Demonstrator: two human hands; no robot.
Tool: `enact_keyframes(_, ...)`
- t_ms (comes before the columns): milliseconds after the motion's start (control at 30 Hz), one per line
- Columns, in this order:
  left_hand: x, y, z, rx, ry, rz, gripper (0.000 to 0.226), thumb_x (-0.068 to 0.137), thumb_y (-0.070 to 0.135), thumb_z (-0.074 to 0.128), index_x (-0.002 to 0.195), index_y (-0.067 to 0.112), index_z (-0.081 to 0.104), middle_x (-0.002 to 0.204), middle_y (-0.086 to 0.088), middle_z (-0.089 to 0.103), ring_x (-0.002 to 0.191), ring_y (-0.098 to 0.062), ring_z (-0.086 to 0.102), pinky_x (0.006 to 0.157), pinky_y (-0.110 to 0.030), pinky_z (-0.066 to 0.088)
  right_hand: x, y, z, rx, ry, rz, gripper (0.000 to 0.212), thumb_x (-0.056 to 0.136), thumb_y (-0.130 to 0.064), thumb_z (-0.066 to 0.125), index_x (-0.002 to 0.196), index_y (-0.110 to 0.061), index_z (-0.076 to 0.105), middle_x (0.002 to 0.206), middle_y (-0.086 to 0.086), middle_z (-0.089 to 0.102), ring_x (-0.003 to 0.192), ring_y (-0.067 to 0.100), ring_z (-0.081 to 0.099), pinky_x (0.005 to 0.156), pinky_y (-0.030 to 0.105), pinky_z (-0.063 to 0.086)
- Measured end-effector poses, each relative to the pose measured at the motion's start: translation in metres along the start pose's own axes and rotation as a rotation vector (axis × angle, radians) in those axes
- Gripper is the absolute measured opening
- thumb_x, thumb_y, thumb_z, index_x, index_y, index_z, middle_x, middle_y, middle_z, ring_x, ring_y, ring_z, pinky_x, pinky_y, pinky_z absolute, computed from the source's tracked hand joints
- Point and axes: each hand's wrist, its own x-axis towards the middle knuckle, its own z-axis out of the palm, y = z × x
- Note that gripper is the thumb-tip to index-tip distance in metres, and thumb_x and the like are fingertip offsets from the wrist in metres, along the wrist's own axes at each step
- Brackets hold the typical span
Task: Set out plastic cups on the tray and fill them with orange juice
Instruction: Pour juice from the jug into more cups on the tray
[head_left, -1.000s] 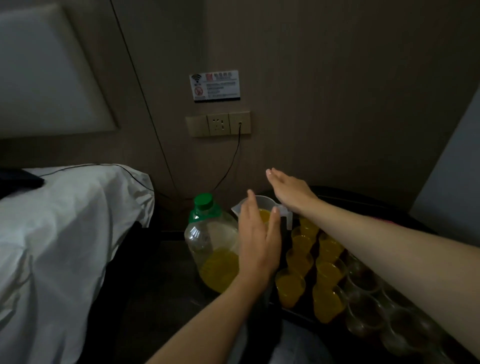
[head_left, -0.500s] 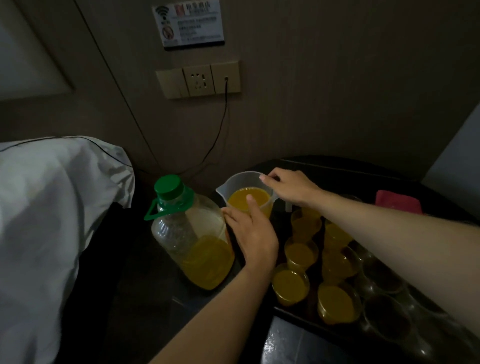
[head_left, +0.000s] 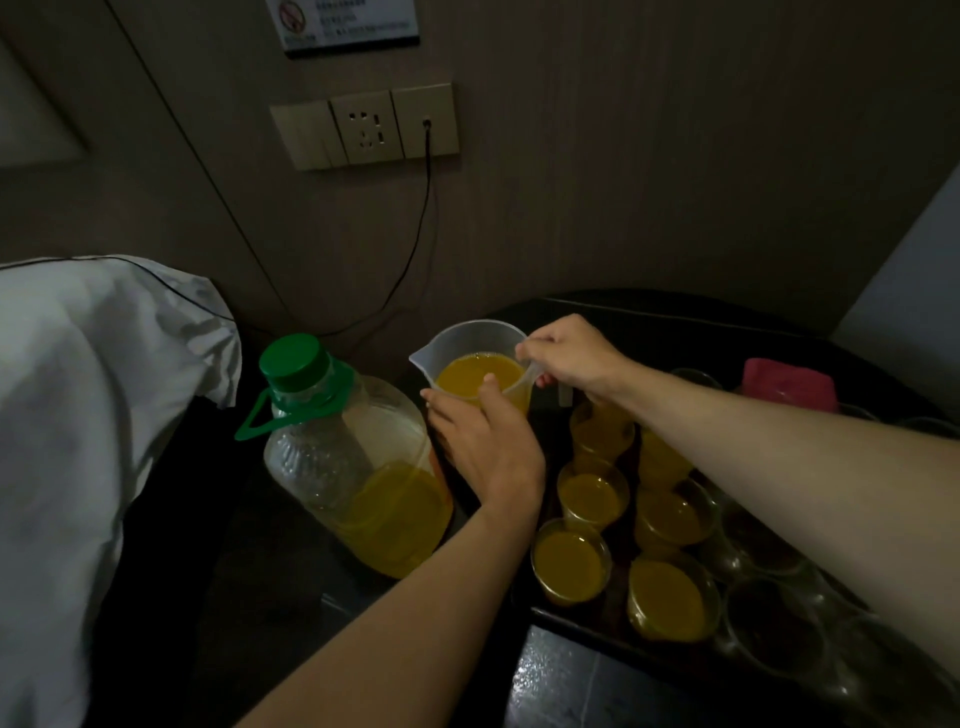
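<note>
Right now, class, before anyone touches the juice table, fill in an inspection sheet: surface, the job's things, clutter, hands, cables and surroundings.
Surface: dark table, dimly lit; dark tray on its right side.
Job's things: several filled cups on the tray's left part, empty cups to their right; measuring jug part full of juice; bottle with its green cap on and juice low inside.
Clutter: red object behind the cups, too dim to identify.
Hands: right hand grips the jug's handle; left hand cups its near side.
Cables: black cable plugged into the wall socket, hanging down behind the table.
Surroundings: white bedding at left; notice on the wall.
</note>
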Motion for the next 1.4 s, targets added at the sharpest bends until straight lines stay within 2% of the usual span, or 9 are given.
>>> enact_keyframes(167,-0.006,0.011,-0.004,-0.012,0.002,0.084,0.075,0.102,0.039,0.036,0.162,0.010,0.001,0.167,-0.012,0.015,0.151,-0.029,0.022,0.122,-0.045,0.020,-0.006,-0.008,-0.009,0.031,0.060,-0.059,0.030,0.098,-0.021,0.061,0.086,0.003,0.075,0.064,0.004,0.062,0.056,0.003,0.058,0.063,0.025,0.048)
enact_keyframes(333,-0.018,0.034,-0.015,0.029,-0.026,0.200,0.081,0.092,0.041,0.031,0.162,0.011,0.006,0.159,-0.011,0.029,0.144,-0.031,0.030,0.120,-0.051,0.023,-0.021,-0.026,-0.033,0.042,0.186,-0.141,0.030,0.092,-0.019,0.065,0.078,0.006,0.074,0.056,0.006,0.062,0.050,0.008,0.057,0.060,0.030,0.049)
enact_keyframes(533,-0.048,0.059,-0.026,0.019,-0.175,0.432,0.085,0.084,0.044,0.032,0.162,0.027,0.002,0.142,-0.001,0.033,0.123,-0.027,0.046,0.112,-0.059,0.034,-0.060,-0.054,-0.081,0.080,0.311,-0.184,0.028,0.091,-0.016,0.067,0.079,0.009,0.073,0.062,0.012,0.064,0.053,0.011,0.058,0.060,0.031,0.050)
enact_keyframes(567,-0.053,0.063,-0.026,0.007,-0.206,0.454,0.084,0.085,0.042,0.033,0.162,0.028,0.002,0.140,0.000,0.033,0.117,-0.021,0.048,0.110,-0.056,0.037,-0.068,-0.057,-0.090,0.084,0.329,-0.181,0.028,0.091,-0.016,0.067,0.081,0.010,0.072,0.064,0.013,0.063,0.054,0.013,0.058,0.061,0.031,0.050)
enact_keyframes(633,-0.067,0.071,-0.024,-0.025,-0.269,0.478,0.085,0.085,0.039,0.035,0.162,0.029,0.000,0.141,0.000,0.031,0.102,-0.005,0.047,0.095,-0.035,0.044,-0.084,-0.060,-0.109,0.081,0.379,-0.171,0.028,0.091,-0.016,0.067,0.083,0.010,0.072,0.065,0.014,0.063,0.056,0.014,0.058,0.063,0.030,0.050)
enact_keyframes(700,-0.082,0.076,-0.018,-0.069,-0.322,0.492,0.085,0.085,0.037,0.035,0.162,0.029,0.000,0.139,0.001,0.031,0.094,0.001,0.045,0.078,-0.020,0.039,-0.100,-0.059,-0.125,0.062,0.454,-0.154,0.027,0.090,-0.016,0.068,0.080,0.009,0.073,0.059,0.012,0.062,0.051,0.013,0.059,0.061,0.030,0.051)
enact_keyframes(1033,-0.165,0.078,0.032,-0.142,-0.586,0.498,0.090,0.081,0.034,0.037,0.162,0.032,-0.002,0.138,0.001,0.033,0.104,-0.005,0.049,0.077,-0.019,0.039,-0.180,-0.014,-0.210,-0.056,0.684,-0.080,0.030,0.087,-0.016,0.071,0.068,0.007,0.072,0.059,0.023,0.064,0.050,0.024,0.063,0.052,0.024,0.049)
enact_keyframes(1233,-0.205,0.068,0.070,-0.136,-0.683,0.515,0.087,0.083,0.036,0.039,0.162,0.033,0.002,0.137,0.001,0.035,0.110,-0.009,0.049,0.080,-0.020,0.039,-0.214,0.025,-0.247,-0.071,0.801,0.003,0.028,0.089,-0.018,0.072,0.072,0.004,0.075,0.067,0.020,0.070,0.063,0.031,0.071,0.062,0.037,0.063)
enact_keyframes(1400,-0.232,0.062,0.092,-0.116,-0.754,0.505,0.088,0.083,0.037,0.037,0.162,0.030,0.000,0.137,0.001,0.034,0.110,-0.004,0.046,0.081,-0.018,0.037,-0.234,0.054,-0.265,-0.082,0.867,0.077,0.026,0.089,-0.017,0.073,0.071,0.002,0.074,0.066,0.020,0.069,0.062,0.032,0.071,0.063,0.048,0.063)
